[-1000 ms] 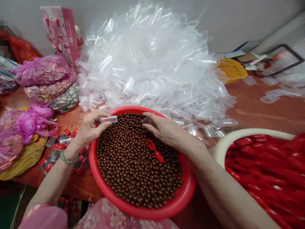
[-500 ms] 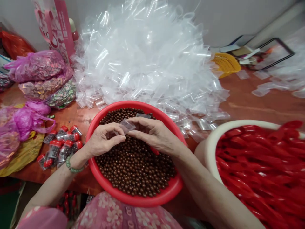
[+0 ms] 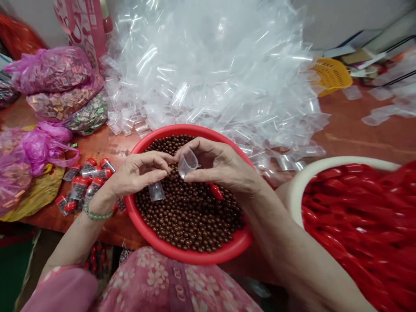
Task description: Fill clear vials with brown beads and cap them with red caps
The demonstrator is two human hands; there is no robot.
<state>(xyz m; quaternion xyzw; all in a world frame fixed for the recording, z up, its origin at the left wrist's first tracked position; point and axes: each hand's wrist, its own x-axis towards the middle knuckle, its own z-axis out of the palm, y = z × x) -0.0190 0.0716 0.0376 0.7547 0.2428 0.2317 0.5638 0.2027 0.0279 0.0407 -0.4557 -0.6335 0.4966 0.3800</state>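
Note:
My right hand [image 3: 222,167] pinches a small clear plastic tube [image 3: 187,162] between thumb and fingers, its round mouth tilted towards me. My left hand [image 3: 139,171] is close beside it, fingers loosely curled with a gap to the thumb, and nothing shows between them. Another clear tube [image 3: 157,192] shows just below the left thumb, over the brown balls; its upper end is hidden. Both hands are above a red basin [image 3: 185,256] holding many small, shiny brown balls [image 3: 182,225]. A red plastic piece [image 3: 215,191] lies among the balls under my right hand.
A big heap of clear tubes [image 3: 208,78] rises behind the basin. Filled tubes with red caps [image 3: 92,182] lie left, near pink bags [image 3: 52,71] of small packets. At right stand a cream tub [image 3: 295,203] of red plastic pieces [image 3: 360,225] and a yellow basket [image 3: 331,76].
My hands have drawn slightly apart. The tube in my right hand now shows its round mouth, and a tube has appeared below my left thumb. The view has shifted a little.

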